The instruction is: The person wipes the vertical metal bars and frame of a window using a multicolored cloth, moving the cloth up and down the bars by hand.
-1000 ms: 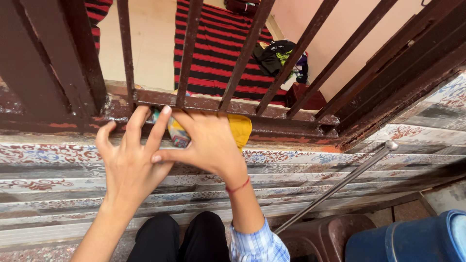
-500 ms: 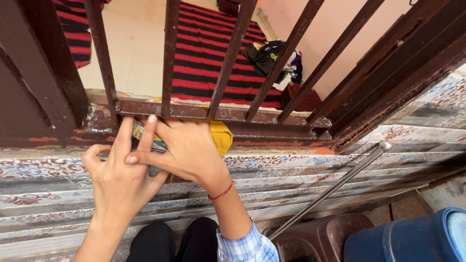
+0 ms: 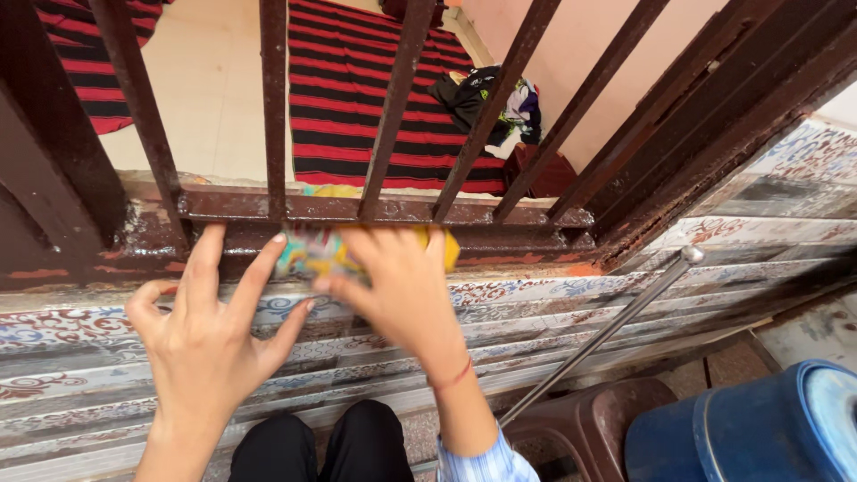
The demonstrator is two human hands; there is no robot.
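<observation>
Under the grille's rusty bottom rail (image 3: 375, 208), right hand (image 3: 402, 286) pinches soft, light multicoloured cloth (image 3: 308, 253) while left hand (image 3: 201, 335) spreads open beside it.

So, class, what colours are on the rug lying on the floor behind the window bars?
Red and black stripes, on the rug, seen in the head view.

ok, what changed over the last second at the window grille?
The left hand came off the right hand and now lies spread on the patterned tiles. The right hand kept its grip on the yellow patterned cloth under the grille bar. Rod and stool unchanged.
</observation>
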